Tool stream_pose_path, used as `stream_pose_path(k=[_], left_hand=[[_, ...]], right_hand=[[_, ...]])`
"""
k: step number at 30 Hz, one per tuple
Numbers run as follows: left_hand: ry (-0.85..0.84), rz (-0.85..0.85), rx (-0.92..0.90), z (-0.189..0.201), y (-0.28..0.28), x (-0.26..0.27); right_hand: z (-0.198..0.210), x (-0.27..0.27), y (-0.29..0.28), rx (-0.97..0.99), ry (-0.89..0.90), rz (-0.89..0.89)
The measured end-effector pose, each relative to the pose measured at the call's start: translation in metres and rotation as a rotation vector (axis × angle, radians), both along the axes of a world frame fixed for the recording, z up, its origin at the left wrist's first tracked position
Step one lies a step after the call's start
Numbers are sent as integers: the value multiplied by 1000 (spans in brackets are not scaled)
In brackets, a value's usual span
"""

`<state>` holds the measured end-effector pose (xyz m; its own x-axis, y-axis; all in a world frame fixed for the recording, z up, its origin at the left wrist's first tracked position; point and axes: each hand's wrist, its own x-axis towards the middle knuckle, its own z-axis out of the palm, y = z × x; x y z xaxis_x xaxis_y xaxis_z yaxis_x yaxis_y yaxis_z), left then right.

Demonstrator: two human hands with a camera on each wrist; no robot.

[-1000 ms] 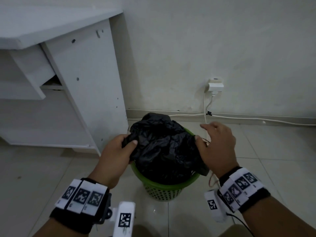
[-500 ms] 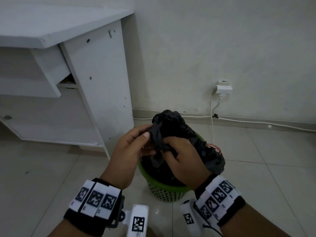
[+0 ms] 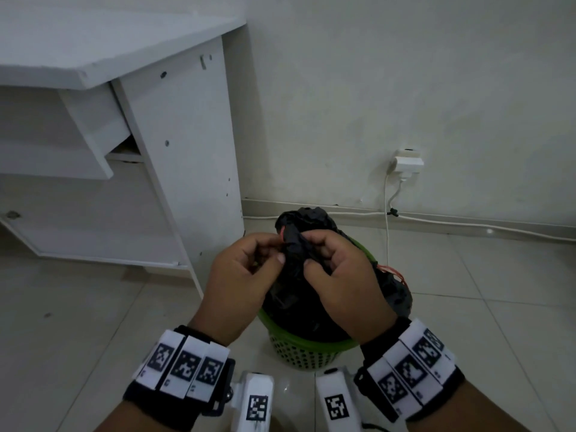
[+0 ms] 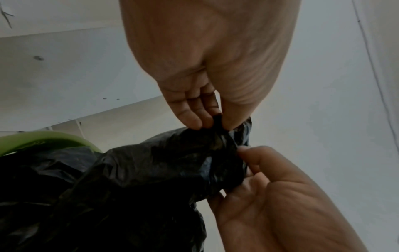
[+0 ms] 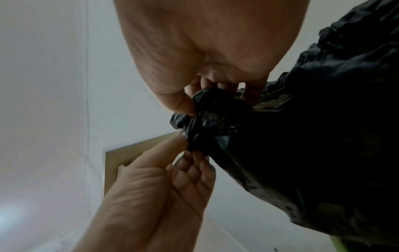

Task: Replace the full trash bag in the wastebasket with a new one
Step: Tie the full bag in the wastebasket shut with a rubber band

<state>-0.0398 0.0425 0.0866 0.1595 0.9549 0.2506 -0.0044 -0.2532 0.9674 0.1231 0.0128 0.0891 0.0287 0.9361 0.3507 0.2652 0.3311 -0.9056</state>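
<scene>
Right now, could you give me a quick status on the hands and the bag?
Both hands pinching gathered neck of black trash bag. Bag sits in green wastebasket. Nothing blocking.

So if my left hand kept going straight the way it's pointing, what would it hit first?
The black trash bag: your left hand already pinches its gathered neck. Past that, likely the right hand gripping the other side, though depth is hard to judge.
</scene>
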Motion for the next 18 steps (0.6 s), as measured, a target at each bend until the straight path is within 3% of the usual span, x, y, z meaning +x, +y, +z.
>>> stream_pose_path(k=[4,8,13,16,18], left_hand=[[-141,-17,-157,9,2,-3],[1,-18,-258,15,10,-3],[32,-32,-300,16,15,-8],[-36,-54,-338,20,13,-6],[-132,-67,-411,23,14,-4]], right_hand=[[-9,1,-3,130,-290,-21],[-19,-1,-4,186,-498,-5],[-21,-3,-4,174,-477,-14],[-22,-1,-3,169,-446,-31],[-22,1,-1,108,-321,-54]])
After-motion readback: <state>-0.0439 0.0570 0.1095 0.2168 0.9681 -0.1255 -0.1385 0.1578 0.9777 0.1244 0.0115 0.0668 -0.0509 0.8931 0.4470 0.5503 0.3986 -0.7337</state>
